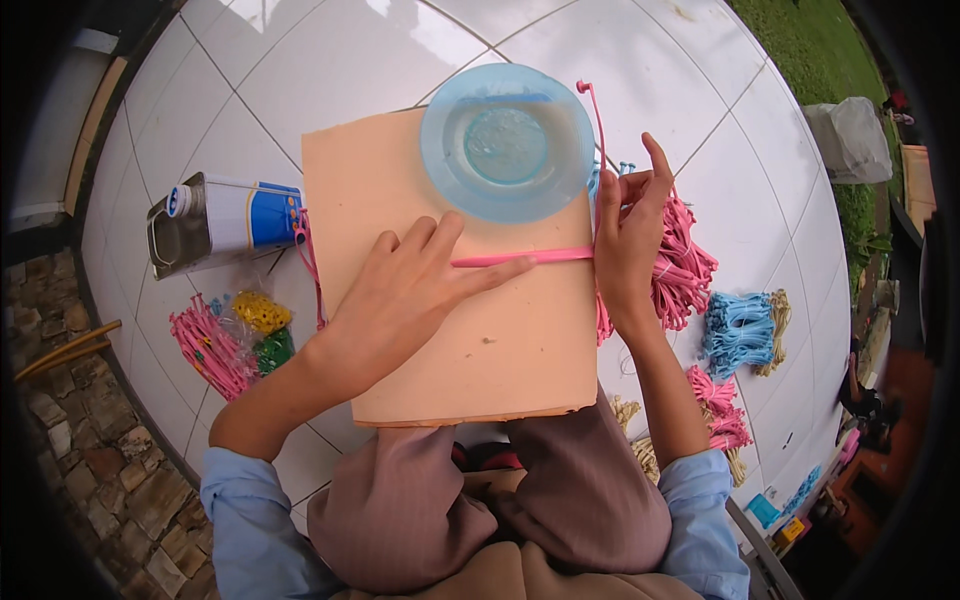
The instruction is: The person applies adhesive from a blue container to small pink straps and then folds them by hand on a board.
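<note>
A pink rubbery strap point(568, 255) lies flat across the peach-coloured board point(470, 370) above my knees. Over its left part is my left hand point(405, 285), fingers stretched out and thumb lying along the strap. At the board's right edge, my right hand point(632, 225) has its fingers bent together around a thin pink cord point(599, 120) with a small knob on its upper end. Whether cord and strap are one piece is hidden by that hand. A translucent blue bowl point(433, 165) stands on the far right part of the board, with something clear in its bottom.
On the white tiles point(320, 60), bundles of pink straps point(685, 280), blue straps point(738, 332) and beige straps point(778, 330) lie to the right. Leftward are a metal can point(225, 220), more pink straps point(208, 345) and a bag of yellow pieces point(262, 312).
</note>
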